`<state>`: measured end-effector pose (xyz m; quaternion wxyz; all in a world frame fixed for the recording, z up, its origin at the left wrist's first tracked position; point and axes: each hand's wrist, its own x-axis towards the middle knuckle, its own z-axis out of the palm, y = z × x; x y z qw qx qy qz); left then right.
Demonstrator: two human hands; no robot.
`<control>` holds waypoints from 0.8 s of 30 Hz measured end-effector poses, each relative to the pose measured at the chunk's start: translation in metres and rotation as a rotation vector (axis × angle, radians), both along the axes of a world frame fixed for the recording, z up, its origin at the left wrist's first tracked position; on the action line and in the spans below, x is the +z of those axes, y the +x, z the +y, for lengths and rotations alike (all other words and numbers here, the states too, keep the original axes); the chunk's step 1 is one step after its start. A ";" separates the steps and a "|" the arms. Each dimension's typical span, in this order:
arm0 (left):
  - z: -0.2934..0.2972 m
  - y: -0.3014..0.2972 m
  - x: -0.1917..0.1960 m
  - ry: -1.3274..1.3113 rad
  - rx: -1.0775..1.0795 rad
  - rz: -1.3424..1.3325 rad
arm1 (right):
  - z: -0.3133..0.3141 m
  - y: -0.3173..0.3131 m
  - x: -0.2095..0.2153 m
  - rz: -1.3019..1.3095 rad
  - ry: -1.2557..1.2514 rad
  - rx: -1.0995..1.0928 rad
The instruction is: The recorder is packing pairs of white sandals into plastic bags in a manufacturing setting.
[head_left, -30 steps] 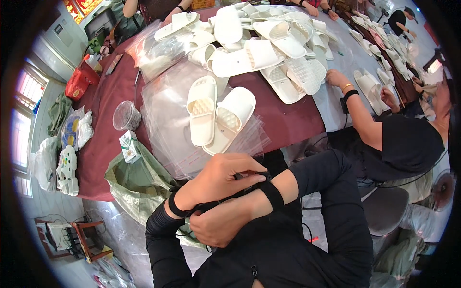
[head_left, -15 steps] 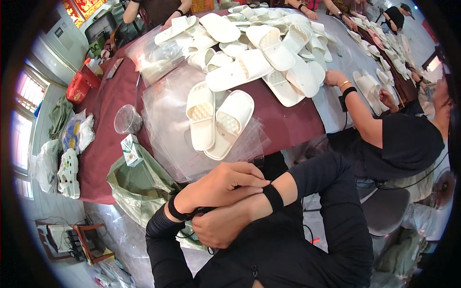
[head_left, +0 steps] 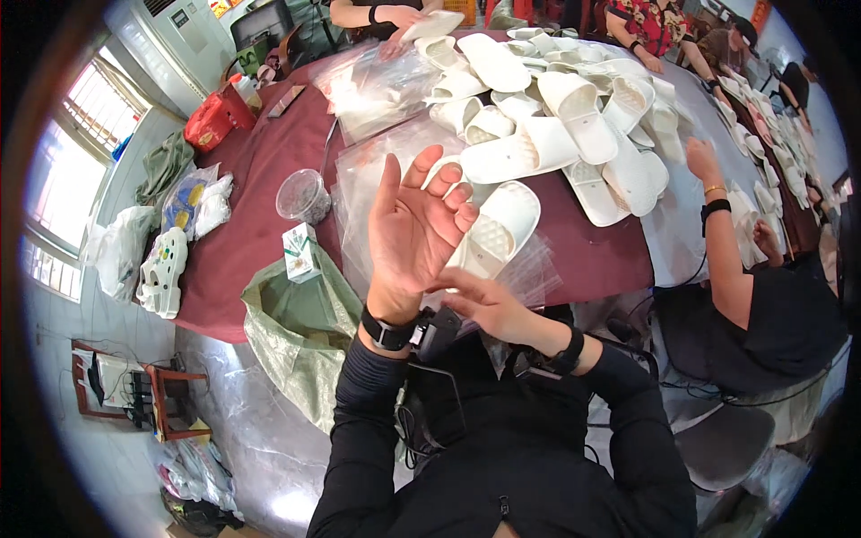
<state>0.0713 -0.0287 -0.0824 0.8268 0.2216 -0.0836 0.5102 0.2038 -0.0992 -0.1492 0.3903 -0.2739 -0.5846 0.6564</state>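
Observation:
My left hand point(head_left: 420, 224) is raised palm up over the table's near part, its fingers apart and slightly curled, holding nothing. A black strap with a small dark device point(head_left: 437, 333) circles that wrist. My right hand point(head_left: 491, 309) is beside the left wrist, fingers loosely stretched toward it and nothing seen in them; whether they touch it I cannot tell. Its wrist wears a black strap point(head_left: 569, 351) too. Just behind my hands, a white slipper point(head_left: 507, 224) lies on clear plastic bags point(head_left: 359, 193); my left hand mostly hides the slipper beside it.
A heap of white slippers point(head_left: 574, 103) covers the far table. A clear tub point(head_left: 303, 195), a small box point(head_left: 301, 253) and a green woven sack point(head_left: 300, 305) are at left. Across the table, a person's hands hold a slipper point(head_left: 433, 25); a co-worker point(head_left: 744, 309) sits at right.
My hands have come apart from being crossed at the wrists. The left has turned palm up and risen in front of the slippers. The view has shifted. The person opposite now holds a slipper.

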 end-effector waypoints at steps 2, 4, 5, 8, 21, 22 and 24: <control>0.001 0.012 0.005 -0.031 -0.154 -0.186 | 0.000 0.002 -0.006 0.014 -0.107 0.119; -0.003 0.014 0.003 -0.076 -0.129 -0.167 | -0.004 -0.003 -0.037 0.314 -0.505 0.184; -0.005 0.013 -0.001 -0.035 -0.094 -0.164 | -0.005 -0.011 -0.037 0.387 -0.576 0.242; -0.015 0.020 0.002 -0.162 -0.112 -0.247 | -0.011 0.002 -0.012 0.208 -0.438 0.256; 0.006 -0.006 0.021 -0.059 -0.053 -0.371 | -0.021 -0.016 -0.023 0.244 -0.104 -0.071; 0.006 -0.015 0.023 -0.044 -0.017 -0.400 | -0.029 -0.016 -0.016 0.257 -0.132 -0.045; 0.013 -0.018 0.030 0.039 0.000 -0.458 | -0.040 -0.007 0.000 0.023 0.205 -0.297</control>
